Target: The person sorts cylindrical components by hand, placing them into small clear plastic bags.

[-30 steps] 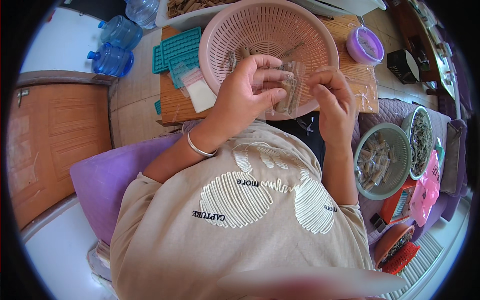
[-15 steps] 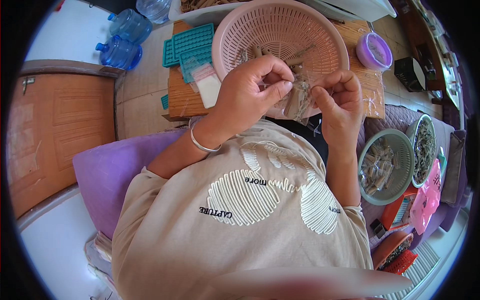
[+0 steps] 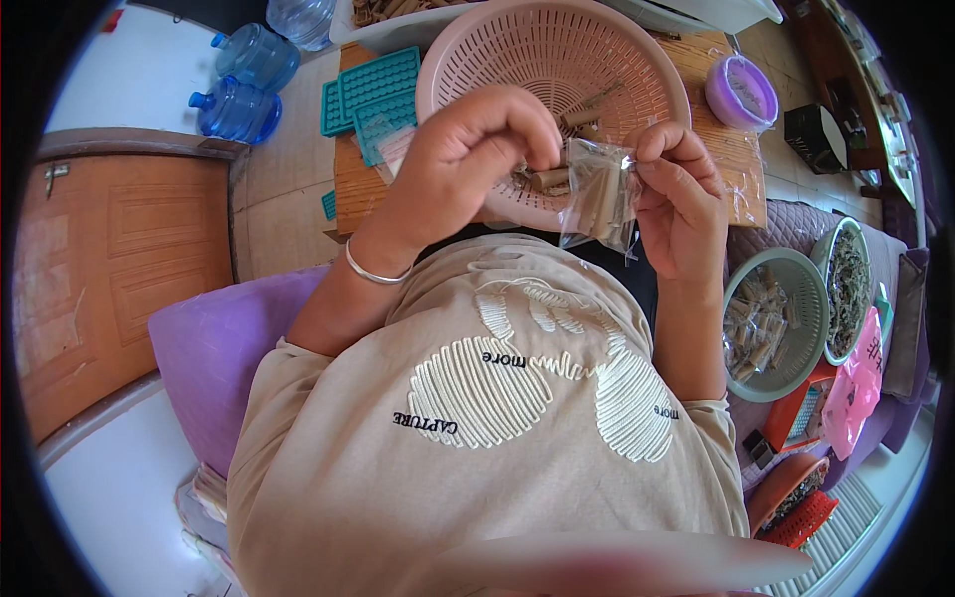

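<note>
Both hands are raised in front of the chest, above the near rim of the pink basket (image 3: 557,60), which rests on a wooden board (image 3: 741,149). Holding the work over the basket likely means anything dropped falls back among the loose rolls there.

Right hand (image 3: 681,204): fingers curled, thumb and forefinger pinching the top edge of a small clear bag (image 3: 597,199). The bag hangs from that pinch with its mouth toward the left hand, presumably kept open that way. It already holds several brown rolls.

Left hand (image 3: 468,164): fingers bunched, tips closed on one short brown roll (image 3: 547,179) right at the bag's mouth. Whether the roll's end is already inside the bag cannot be told; the fingers cover it. A silver bangle (image 3: 373,274) sits on that wrist.

Nearby: green bowl (image 3: 776,323) at the person's right, holding what look like filled bags, within easy reach of the right arm. Second bowl of dried plant matter (image 3: 851,289) just beyond it. Purple tub (image 3: 741,90) on the board's far right corner. Teal trays (image 3: 373,95) left of the basket. Water bottles (image 3: 244,85) on the floor, well apart.
</note>
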Demonstrator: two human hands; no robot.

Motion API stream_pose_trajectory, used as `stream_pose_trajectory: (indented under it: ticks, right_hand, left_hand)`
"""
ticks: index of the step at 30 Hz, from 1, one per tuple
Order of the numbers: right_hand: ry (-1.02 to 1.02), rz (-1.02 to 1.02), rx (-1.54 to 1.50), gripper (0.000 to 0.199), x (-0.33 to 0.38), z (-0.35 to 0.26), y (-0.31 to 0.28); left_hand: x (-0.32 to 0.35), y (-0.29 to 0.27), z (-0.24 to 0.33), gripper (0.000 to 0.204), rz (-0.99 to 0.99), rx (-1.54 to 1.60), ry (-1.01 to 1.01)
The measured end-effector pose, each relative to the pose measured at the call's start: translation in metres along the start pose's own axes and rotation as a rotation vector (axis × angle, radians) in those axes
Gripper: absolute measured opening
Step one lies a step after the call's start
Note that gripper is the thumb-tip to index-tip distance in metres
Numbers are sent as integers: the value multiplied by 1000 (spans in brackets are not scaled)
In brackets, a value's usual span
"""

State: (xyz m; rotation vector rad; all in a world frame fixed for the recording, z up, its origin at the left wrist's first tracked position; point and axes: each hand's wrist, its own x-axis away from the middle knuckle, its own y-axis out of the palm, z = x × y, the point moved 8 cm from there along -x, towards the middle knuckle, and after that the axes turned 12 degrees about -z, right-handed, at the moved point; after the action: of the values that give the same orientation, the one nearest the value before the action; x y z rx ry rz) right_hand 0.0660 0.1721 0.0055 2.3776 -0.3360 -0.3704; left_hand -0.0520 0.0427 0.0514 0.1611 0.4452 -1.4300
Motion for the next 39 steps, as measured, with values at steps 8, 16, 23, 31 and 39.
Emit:
stream_pose_trajectory:
  ticks: [8, 16, 23, 31, 39]
  right_hand:
    - [67, -159, 512, 12, -18, -18, 15]
    - [-158, 216, 234, 16, -1, -33, -35]
    - [-6, 217, 254, 12, 15, -4, -26]
    - [62, 178, 241, 11, 18, 12, -32]
    - [133, 165, 243, 11, 20, 26, -37]
  left_hand:
    - [-25, 18, -21, 49, -137, 31, -364]
    - [-23, 27, -26, 36, 116, 1092, -185]
    - [-37, 73, 41, 50, -42, 1174, -70]
    - [-49, 98, 71, 54, -391, 1149, -63]
    - [-53, 115, 76, 59, -521, 1220, -223]
